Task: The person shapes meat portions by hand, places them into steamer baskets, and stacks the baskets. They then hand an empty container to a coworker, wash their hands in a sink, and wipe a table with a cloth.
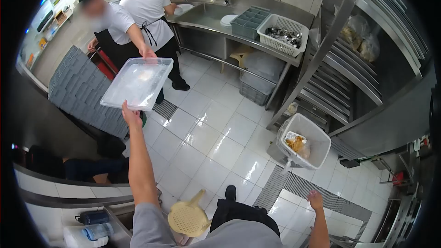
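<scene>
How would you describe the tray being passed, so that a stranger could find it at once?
Start at the steel sink counter along the far wall, then look left to the stack of grey crates. Just right of it, the clear plastic tray hangs in the air between the left hand and a co-worker's hand, the only see-through item there.

one clear tray (pixel 138 82), two crates (pixel 248 22), one bin (pixel 317 144)

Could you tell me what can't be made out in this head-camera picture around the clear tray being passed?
- Left hand: its fingers go under the clear tray, so the grip is hidden.
- Co-worker's hand: fingertips blend into the tray's far edge.
- Tray contents: glare, unclear.
- Right hand: hangs free; small, its fingers hard to read.
</scene>
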A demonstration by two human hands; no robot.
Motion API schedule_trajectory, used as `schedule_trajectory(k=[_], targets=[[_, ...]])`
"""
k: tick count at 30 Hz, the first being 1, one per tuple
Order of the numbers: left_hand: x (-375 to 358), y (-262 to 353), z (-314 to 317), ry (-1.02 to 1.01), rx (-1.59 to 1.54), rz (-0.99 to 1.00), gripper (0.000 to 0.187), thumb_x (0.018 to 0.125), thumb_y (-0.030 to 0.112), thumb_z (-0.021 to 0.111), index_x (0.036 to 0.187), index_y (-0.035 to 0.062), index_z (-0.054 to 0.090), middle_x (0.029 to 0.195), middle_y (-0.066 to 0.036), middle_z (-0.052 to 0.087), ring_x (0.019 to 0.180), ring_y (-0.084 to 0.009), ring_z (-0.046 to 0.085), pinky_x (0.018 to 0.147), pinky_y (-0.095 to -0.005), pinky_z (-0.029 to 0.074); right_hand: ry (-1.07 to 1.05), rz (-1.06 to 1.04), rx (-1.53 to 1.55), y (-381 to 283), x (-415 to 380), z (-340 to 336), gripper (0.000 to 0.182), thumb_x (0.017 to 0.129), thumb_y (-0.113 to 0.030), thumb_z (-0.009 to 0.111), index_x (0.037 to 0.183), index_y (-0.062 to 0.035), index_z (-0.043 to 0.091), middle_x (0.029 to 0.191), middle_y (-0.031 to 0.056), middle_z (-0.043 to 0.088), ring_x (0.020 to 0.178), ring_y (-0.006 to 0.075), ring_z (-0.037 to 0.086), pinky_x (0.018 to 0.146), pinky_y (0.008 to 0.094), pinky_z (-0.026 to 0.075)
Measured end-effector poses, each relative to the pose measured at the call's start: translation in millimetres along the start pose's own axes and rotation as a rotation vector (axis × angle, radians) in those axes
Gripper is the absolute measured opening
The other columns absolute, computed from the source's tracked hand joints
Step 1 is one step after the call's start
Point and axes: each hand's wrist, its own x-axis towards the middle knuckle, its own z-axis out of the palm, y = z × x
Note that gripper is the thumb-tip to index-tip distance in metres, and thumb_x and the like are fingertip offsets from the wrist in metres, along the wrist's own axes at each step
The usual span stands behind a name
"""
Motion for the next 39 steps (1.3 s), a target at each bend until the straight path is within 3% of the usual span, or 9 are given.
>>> schedule_trajectory(k=[2,10,13,16,17,20,27,31,39], targets=[[11.7,-4.9,-2.3,-0.009,0.043,0.0,0.055,0.086,0.045,0.07,0.124,0.0099,0.052,0.113,-0.006,0.064,0.095,-0.0165,0.061,0.072,-0.029,0.041,-0.025,0.416,0.206,-52.6,-0.6,-18.1,0.032,0.084,-0.011,0.067,0.112,0.0045,0.061,0.083,0.0126,0.069,0.066,0.0188,0.067,0.061,0.032,0.055],[44.8,-17.0,-21.0,-0.017,0.053,-0.162,0.055,0.085,0.051,0.068,0.12,0.0111,0.055,0.099,-0.005,0.065,0.075,-0.0168,0.06,0.048,-0.0243,0.036,-0.067,0.786,0.276,27.5,-112.7,-1.3,0.036,0.083,-0.014,0.07,0.116,-0.0007,0.062,0.086,0.0136,0.07,0.065,0.0202,0.068,0.055,0.0357,0.054],[75.3,-21.4,-12.8,-0.055,0.06,-0.33,0.064,0.084,0.057,0.066,0.127,0.0107,0.053,0.102,-0.007,0.064,0.08,-0.0193,0.06,0.052,-0.0243,0.037,0.027,0.865,0.434,118.8,-194.9,25.8,0.032,0.086,-0.012,0.063,0.118,-0.0045,0.061,0.083,0.0135,0.069,0.055,0.0212,0.065,0.044,0.0356,0.05],[116.5,-32.2,-12.7,-0.126,0.083,-0.461,0.084,0.084,0.064,0.065,0.143,0.0098,0.04,0.117,-0.006,0.064,0.098,-0.0184,0.062,0.064,-0.027,0.043,0.108,1.044,0.373,60.5,-219.3,-5.3,0.029,0.089,-0.01,0.056,0.117,-0.0057,0.06,0.081,0.0113,0.068,0.055,0.0229,0.064,0.042,0.0366,0.047],[80.3,-27.2,15.3,-0.096,0.108,-0.39,0.089,0.085,0.066,0.064,0.147,0.0103,0.034,0.123,-0.006,0.064,0.103,-0.0179,0.062,0.068,-0.029,0.044,-0.002,0.802,0.283,115.6,-255.3,12.2,0.031,0.087,-0.008,0.058,0.118,-0.0052,0.059,0.08,0.0106,0.067,0.055,0.0226,0.063,0.043,0.0375,0.047],[23.3,-33.7,50.0,-0.16,0.183,-0.304,0.095,0.086,0.069,0.062,0.153,0.0115,0.025,0.134,-0.006,0.06,0.111,-0.018,0.061,0.077,-0.0316,0.045,0.209,1.193,0.461,93.7,-269.8,10.1,0.034,0.085,-0.006,0.06,0.119,-0.0051,0.058,0.08,0.0098,0.067,0.057,0.0214,0.064,0.045,0.0361,0.046],[-165.1,-163.2,34.7,-0.612,0.56,-0.475,0.091,0.088,0.068,0.061,0.152,0.0125,0.03,0.149,-0.01,0.049,0.133,-0.0267,0.048,0.106,-0.0407,0.034,0.27,1.231,0.647,77.6,-309.4,19.8,0.043,0.084,-0.009,0.07,0.125,-0.0035,0.058,0.083,0.0114,0.069,0.063,0.0201,0.067,0.05,0.0346,0.049],[-349.4,-235.8,3.0,-0.727,0.668,-0.753,0.082,0.09,0.066,0.058,0.151,0.0165,0.035,0.147,-0.011,0.051,0.133,-0.0281,0.045,0.102,-0.0402,0.038,0.38,1.256,0.682,94.5,-348.6,28.0,0.044,0.083,-0.013,0.072,0.124,-0.0028,0.059,0.087,0.0139,0.071,0.065,0.0207,0.069,0.056,0.0352,0.052],[-611.1,-302.6,101.8,-1.055,0.817,-0.949,0.078,0.093,0.064,0.054,0.15,0.0132,0.037,0.144,-0.01,0.053,0.125,-0.0279,0.048,0.106,-0.0412,0.032,0.614,1.144,0.523,179.3,-382.3,-32.1,0.044,0.083,-0.019,0.071,0.122,-0.0019,0.062,0.086,0.0151,0.072,0.078,0.0214,0.07,0.074,0.0349,0.054]])
